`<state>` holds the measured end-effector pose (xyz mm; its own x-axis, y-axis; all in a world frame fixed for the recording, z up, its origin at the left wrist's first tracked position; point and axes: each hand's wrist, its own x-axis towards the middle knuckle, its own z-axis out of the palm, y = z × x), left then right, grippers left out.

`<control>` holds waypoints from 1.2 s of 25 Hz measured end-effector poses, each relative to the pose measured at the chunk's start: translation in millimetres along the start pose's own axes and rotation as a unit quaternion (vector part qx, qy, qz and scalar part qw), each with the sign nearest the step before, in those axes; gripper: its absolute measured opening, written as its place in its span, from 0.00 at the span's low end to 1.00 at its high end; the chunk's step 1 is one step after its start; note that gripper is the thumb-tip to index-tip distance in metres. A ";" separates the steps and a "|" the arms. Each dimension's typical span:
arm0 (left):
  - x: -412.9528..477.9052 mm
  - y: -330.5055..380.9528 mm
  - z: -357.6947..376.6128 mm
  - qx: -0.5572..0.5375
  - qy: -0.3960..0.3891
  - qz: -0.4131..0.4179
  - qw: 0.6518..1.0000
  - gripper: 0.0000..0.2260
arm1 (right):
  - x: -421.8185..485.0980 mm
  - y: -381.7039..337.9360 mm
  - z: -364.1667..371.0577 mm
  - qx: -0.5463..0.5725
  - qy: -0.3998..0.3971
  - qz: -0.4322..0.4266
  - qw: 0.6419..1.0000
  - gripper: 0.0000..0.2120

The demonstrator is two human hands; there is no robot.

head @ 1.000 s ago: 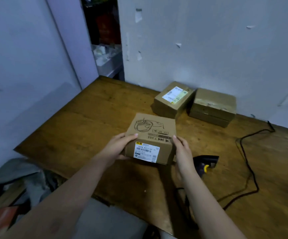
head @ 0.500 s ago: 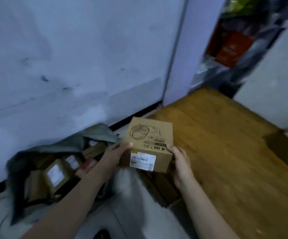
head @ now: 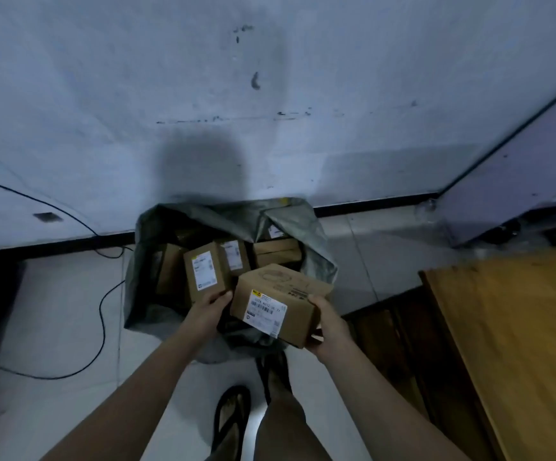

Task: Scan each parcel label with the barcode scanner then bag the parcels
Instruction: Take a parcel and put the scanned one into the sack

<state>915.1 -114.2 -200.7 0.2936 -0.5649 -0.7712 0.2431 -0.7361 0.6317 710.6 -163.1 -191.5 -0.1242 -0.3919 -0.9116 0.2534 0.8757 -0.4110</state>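
Observation:
I hold a brown cardboard parcel with a white barcode label on its near face, tilted above the open mouth of a grey plastic bag on the floor. My left hand grips the parcel's left side and my right hand grips its right end from below. Several labelled brown parcels lie inside the bag. The barcode scanner is out of view.
The wooden table edge is at the right. A black cable runs over the pale tiled floor at left. A white wall stands just behind the bag. My feet in sandals are below the bag.
I have turned left from the table to the floor. The parcel has gone from the tabletop to above the bag, still held in both hands.

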 end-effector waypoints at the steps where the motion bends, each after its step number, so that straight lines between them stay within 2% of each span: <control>1: 8.4 -5.7 -7.5 0.000 0.019 -0.022 1.000 0.09 | 13.1 -7.8 10.4 -0.012 0.005 0.005 1.000 0.26; 4: 25.5 -17.3 -28.7 -0.004 0.040 -0.105 0.994 0.10 | 64.4 -29.1 44.4 -0.041 0.040 0.003 0.998 0.38; 7: 50.8 -14.2 -44.1 -0.018 0.083 -0.144 0.986 0.05 | 181.8 -25.4 63.1 -0.078 0.026 -0.007 0.997 0.58; 8: 60.8 -9.4 -46.4 -0.019 0.092 -0.150 0.984 0.06 | 202.6 -27.7 74.0 -0.094 0.003 0.004 0.996 0.61; 9: 70.1 -3.7 -47.7 -0.025 0.100 -0.150 0.983 0.06 | 199.8 -35.7 88.9 -0.115 -0.021 0.022 0.993 0.60; 10: 78.8 3.5 -49.1 -0.028 0.108 -0.145 0.983 0.07 | 183.5 -47.3 103.5 -0.127 -0.045 0.033 0.990 0.52; 12: 97.8 16.6 -51.6 -0.024 0.117 -0.141 0.983 0.09 | 152.6 -62.6 126.5 -0.191 -0.058 0.056 0.978 0.28; 14: 113.1 33.3 -51.8 -0.025 0.107 -0.137 0.984 0.08 | 150.3 -66.8 132.6 -0.299 -0.055 0.065 0.950 0.18; 16: 122.9 49.7 -49.4 -0.033 0.103 -0.132 0.985 0.11 | 148.7 -72.6 133.3 -0.384 -0.077 0.043 0.919 0.11; 19: 128.6 57.3 -47.7 0.023 0.098 -0.114 0.988 0.08 | 134.0 -91.0 128.9 -0.486 -0.059 0.007 0.872 0.10; 22: 123.5 61.1 -48.2 0.054 0.065 -0.084 0.993 0.07 | 119.5 -110.8 118.5 -0.496 -0.048 -0.032 0.866 0.14; 25: 114.9 61.2 -54.0 0.106 0.050 -0.053 0.992 0.09 | 102.9 -115.3 108.1 -0.496 -0.031 -0.072 0.865 0.07; 27: 103.9 63.0 -57.1 0.133 0.032 -0.040 0.990 0.08 | 90.3 -108.1 98.7 -0.495 -0.017 -0.085 0.865 0.12; 30: 80.9 69.3 -66.6 0.210 -0.008 -0.003 0.978 0.07 | 49.5 -86.3 82.6 -0.475 -0.002 -0.111 0.873 0.06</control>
<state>1017.3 -186.0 -214.1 0.2779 -0.5637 -0.7778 -0.1572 -0.8255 0.5421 761.8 -281.3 -201.9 -0.0657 -0.5809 -0.8113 -0.6871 0.6159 -0.3854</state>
